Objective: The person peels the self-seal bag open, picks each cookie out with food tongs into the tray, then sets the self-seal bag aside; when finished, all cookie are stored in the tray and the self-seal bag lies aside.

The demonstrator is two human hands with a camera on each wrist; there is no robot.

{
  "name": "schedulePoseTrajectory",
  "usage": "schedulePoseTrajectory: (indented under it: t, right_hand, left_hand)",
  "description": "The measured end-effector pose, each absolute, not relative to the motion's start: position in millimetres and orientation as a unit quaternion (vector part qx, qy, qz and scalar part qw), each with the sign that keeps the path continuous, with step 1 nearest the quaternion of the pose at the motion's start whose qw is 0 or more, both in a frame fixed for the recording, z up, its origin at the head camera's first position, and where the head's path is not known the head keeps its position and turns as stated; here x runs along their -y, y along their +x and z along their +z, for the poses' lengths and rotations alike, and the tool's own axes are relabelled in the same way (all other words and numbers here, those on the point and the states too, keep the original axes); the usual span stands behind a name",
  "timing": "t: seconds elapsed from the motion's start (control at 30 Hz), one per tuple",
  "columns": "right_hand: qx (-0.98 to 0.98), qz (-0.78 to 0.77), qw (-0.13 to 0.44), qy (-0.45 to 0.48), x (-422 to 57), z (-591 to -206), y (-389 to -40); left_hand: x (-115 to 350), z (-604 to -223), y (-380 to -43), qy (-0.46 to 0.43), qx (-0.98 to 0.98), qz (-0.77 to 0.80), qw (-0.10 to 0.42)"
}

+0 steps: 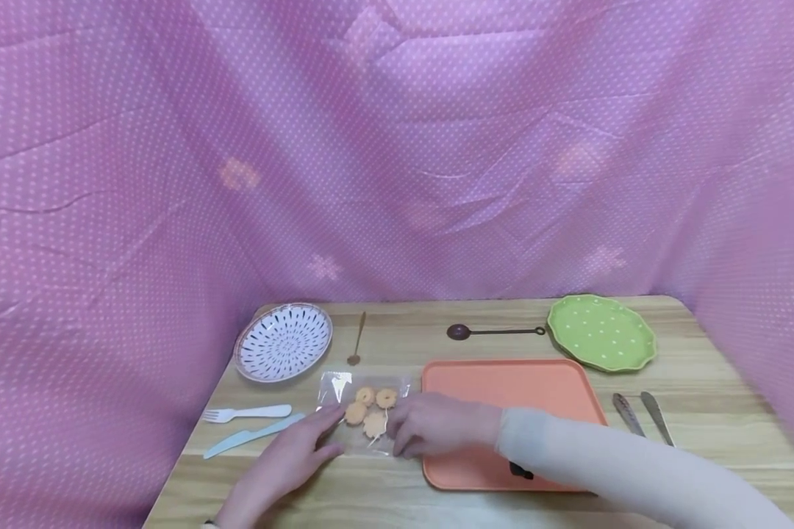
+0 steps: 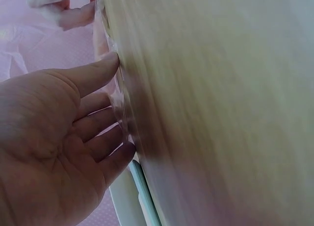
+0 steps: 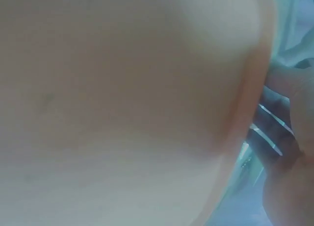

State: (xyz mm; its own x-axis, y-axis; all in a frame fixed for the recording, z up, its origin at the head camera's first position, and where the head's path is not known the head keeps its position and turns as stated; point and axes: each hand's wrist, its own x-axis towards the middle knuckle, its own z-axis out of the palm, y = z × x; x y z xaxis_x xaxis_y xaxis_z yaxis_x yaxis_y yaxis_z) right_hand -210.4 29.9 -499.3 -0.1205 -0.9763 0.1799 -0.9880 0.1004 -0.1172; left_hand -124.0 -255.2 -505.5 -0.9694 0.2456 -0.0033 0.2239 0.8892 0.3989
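Observation:
A clear plastic bag of cookies [image 1: 373, 424] lies flat on the wooden table, with several round and flower-shaped cookies showing through it. My left hand [image 1: 295, 448] rests at its left edge, thumb apart from the fingers. In the left wrist view, the left hand [image 2: 64, 133] touches the plastic with its fingertips. At the bag's right edge is my right hand [image 1: 426, 424], fingers bent down and fingertips on the plastic. The right wrist view catches the right hand [image 3: 289, 133] only at its border, past the orange tray [image 3: 245, 103], with gaps between the fingers.
My right forearm crosses the orange tray [image 1: 503, 382], partly hiding a black item [image 1: 520, 470]. A white fork [image 1: 248, 414] and light blue knife [image 1: 251, 435] lie left. Behind are a patterned plate [image 1: 284, 342], wooden spoon [image 1: 358, 339], dark ladle [image 1: 459, 332] and green plate [image 1: 602, 332].

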Motion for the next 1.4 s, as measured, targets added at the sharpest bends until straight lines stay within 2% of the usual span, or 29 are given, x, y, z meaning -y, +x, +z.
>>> schedulePoseTrajectory:
  t: [0.17,0.7,1.4]
  right_hand:
    - [0.746,0.108,-0.010,0.657,-28.1,-496.6,-216.8]
    - [0.754,0.120,-0.059,0.643,-20.6,-501.2,-223.5]
    - [0.736,0.142,-0.031,0.662,-17.2,-511.0,-225.3]
  left_hand:
    - [254.1,-506.5,-129.4,0.123,-0.971,0.203,0.025]
    - [251.1,-507.7,-127.3,0.107,-0.974,0.198,0.038]
    - [252.5,-509.0,-126.1,0.097,-0.974,0.203,0.040]
